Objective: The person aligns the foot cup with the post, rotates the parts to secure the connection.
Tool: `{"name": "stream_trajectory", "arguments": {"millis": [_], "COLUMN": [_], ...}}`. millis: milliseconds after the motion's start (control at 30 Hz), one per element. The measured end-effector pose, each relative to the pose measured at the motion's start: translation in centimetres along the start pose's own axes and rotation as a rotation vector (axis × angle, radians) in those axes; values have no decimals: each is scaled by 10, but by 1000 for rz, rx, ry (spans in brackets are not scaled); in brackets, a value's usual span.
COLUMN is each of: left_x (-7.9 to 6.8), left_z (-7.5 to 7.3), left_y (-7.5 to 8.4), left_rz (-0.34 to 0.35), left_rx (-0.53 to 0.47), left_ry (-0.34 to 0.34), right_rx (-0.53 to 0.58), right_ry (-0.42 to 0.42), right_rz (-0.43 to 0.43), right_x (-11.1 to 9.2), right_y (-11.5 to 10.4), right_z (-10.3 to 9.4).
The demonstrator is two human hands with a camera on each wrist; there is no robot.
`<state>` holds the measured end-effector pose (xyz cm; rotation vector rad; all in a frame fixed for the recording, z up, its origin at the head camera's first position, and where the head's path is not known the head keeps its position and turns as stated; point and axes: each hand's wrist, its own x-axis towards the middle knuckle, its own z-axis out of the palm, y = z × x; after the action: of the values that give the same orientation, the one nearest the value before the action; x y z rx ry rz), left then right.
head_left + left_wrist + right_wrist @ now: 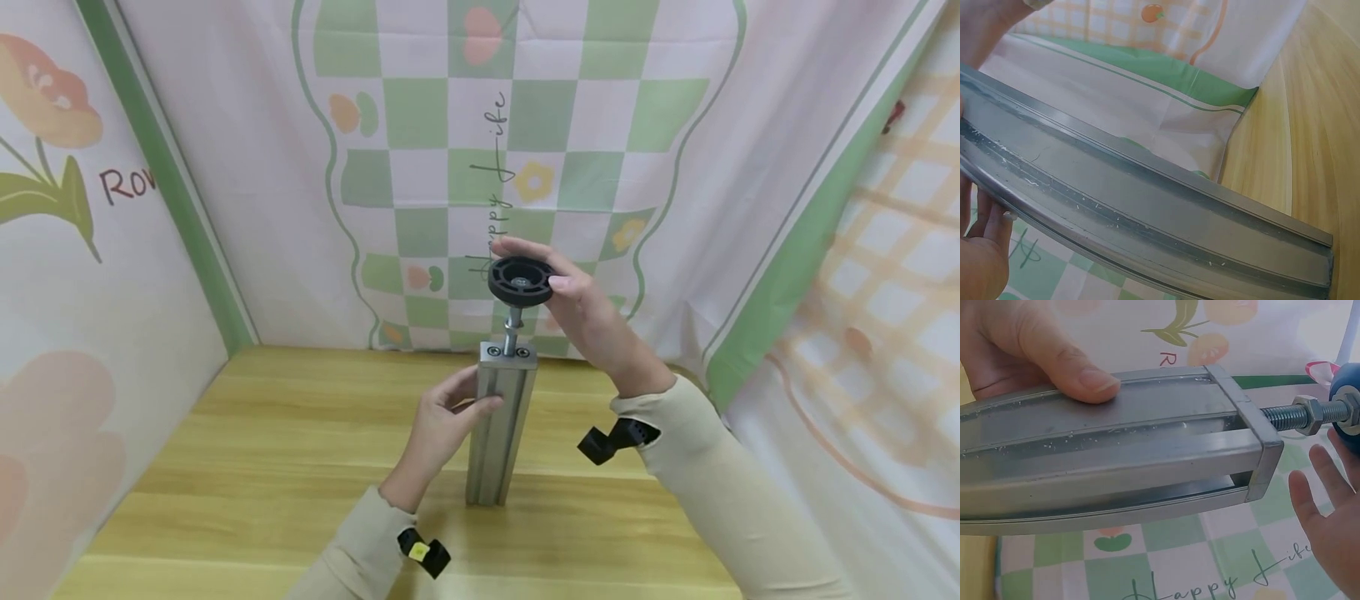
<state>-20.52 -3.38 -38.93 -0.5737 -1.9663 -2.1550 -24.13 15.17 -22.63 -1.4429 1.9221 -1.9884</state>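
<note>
Left hand [442,417]: you grip the metal bar [491,450] near its top, thumb opposite fingers.
Right hand [592,321]: your fingers stretch out, spread, at the rim of the black disc [519,282].
Metal bar: upright before you on the wooden table [285,450].
Black disc: above the bar, on a bolt [512,329].

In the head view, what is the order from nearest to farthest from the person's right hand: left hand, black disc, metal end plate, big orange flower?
1. Black disc: beside the right hand.
2. Metal end plate: below the disc, topping the upright bar.
3. Left hand: lower, gripping the bar.
4. Big orange flower: printed, far upper left.
</note>
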Motion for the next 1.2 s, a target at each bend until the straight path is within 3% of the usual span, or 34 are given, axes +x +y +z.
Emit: {"name": "stream_trajectory", "arguments": {"millis": [267, 500, 733, 967, 1200], "left_x": [0, 0, 1, 1, 0], "left_z": [0, 0, 1, 1, 1], "left_y": [-1, 1, 0, 0, 0], "left_rz": [9, -1, 2, 2, -2], "left_rx": [-1, -2, 2, -6, -2], "left_ry": [-3, 0, 7, 5, 2], "right_rx": [-39, -145, -110, -197, -26], "right_ry": [53, 130, 187, 120, 21], "right_rz": [17, 75, 125, 95, 77], "right_x": [-2, -7, -8, -5, -1], "right_y": [0, -1, -5, -9, -5], "right_z": [0, 0, 2, 3, 0]}}
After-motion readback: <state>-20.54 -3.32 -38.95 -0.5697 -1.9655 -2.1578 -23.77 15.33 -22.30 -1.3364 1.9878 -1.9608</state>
